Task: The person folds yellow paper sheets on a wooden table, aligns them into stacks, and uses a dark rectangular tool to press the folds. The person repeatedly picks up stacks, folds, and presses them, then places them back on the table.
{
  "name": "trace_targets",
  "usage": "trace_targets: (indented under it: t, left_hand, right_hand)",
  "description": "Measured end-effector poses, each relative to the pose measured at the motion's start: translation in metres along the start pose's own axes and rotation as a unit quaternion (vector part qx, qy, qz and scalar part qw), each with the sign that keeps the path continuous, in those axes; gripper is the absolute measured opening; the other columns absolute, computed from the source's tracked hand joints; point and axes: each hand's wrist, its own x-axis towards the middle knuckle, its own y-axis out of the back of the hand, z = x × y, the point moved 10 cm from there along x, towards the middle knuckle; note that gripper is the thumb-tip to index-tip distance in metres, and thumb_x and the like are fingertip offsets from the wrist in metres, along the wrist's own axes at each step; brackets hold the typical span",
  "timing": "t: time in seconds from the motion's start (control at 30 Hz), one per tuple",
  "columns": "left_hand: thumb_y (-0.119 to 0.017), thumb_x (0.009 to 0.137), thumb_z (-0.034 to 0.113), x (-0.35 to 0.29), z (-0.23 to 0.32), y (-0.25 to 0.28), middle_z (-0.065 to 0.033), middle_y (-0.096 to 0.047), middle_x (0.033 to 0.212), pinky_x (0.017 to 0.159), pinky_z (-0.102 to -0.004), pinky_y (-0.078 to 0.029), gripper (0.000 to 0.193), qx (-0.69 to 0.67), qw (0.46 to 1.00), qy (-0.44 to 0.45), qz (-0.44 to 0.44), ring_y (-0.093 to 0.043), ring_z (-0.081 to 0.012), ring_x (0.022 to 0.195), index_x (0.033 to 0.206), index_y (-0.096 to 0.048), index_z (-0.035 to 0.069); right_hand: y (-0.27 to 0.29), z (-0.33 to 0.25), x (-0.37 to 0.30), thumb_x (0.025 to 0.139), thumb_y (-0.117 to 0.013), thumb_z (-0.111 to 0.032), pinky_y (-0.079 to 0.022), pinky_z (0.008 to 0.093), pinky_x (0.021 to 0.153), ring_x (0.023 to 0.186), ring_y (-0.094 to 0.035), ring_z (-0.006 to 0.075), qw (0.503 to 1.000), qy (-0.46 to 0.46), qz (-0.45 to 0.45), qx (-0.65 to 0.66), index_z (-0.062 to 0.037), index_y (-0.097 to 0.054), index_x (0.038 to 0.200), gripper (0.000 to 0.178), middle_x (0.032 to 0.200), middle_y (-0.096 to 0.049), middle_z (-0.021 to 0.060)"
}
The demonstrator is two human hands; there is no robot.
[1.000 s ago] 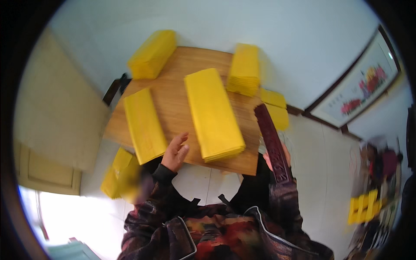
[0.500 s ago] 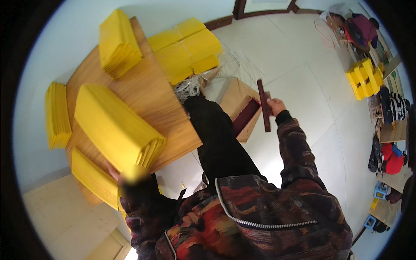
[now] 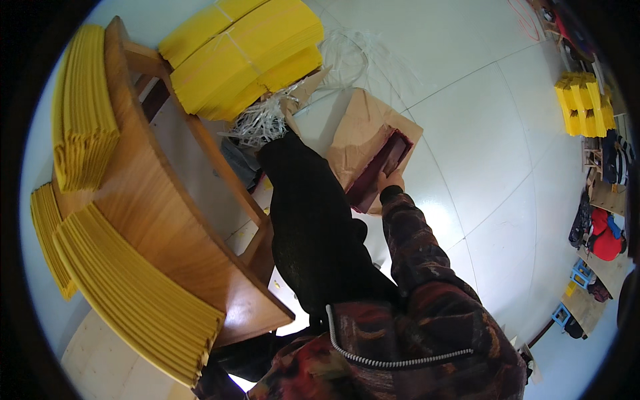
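Observation:
My right hand (image 3: 391, 179) reaches down to a long, dark red tray (image 3: 359, 193) lying on brown paper or cardboard (image 3: 367, 110) on the floor. Its fingers are closed on a dark red bar with a handle (image 3: 395, 152), which sits in or against the tray; where bar and tray meet is hard to make out. Only the dark left sleeve (image 3: 215, 380) shows, low beside the table; my left hand is out of sight behind a fanned stack of yellow folded sheets (image 3: 143, 293) at the table's near edge.
The wooden table (image 3: 157, 220) bears another yellow stack (image 3: 85, 107), with a third stack (image 3: 52, 233) at its far left. Strapped yellow bundles (image 3: 250, 63) stand beyond it. Clear plastic strapping (image 3: 260, 117) lies tangled by my leg. Blue stools (image 3: 581, 273) stand far right.
My right hand has lowered the dark red bar from the air beside the tray to the tray. The view has shifted, and my left hand has gone out of sight.

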Motion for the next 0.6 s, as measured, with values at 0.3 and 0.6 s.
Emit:
trace_targets:
  t: [0.3,0.6]
  left_hand:
    - [-0.044,0.095,0.017,0.003,-0.016,0.012,-0.0108,-0.056,0.116,0.083,-0.0322,-0.05,0.032,0.024,0.999,0.03,0.022,-0.057,-0.0208,0.1,0.124,-0.046,0.003]
    - [-0.044,0.095,0.015,0.002,-0.02,0.014,-0.0101,-0.055,0.118,0.085,-0.032,-0.05,0.032,0.032,0.998,0.046,0.031,-0.056,-0.0202,0.102,0.124,-0.046,0.004]
  right_hand:
    - [-0.031,-0.011,0.012,0.078,-0.062,-0.028,-0.046,0.0454,0.084,0.095,-0.057,0.0426,0.996,-0.056,-0.054,-0.039,0.0067,-0.042,0.102,0.047,0.101,-0.057,0.0311]
    - [-0.079,0.009,0.039,0.08,-0.059,-0.03,-0.046,0.04,0.088,0.1,-0.059,0.0365,0.984,-0.088,-0.104,-0.114,0.011,-0.034,0.11,0.056,0.11,-0.055,0.0284]
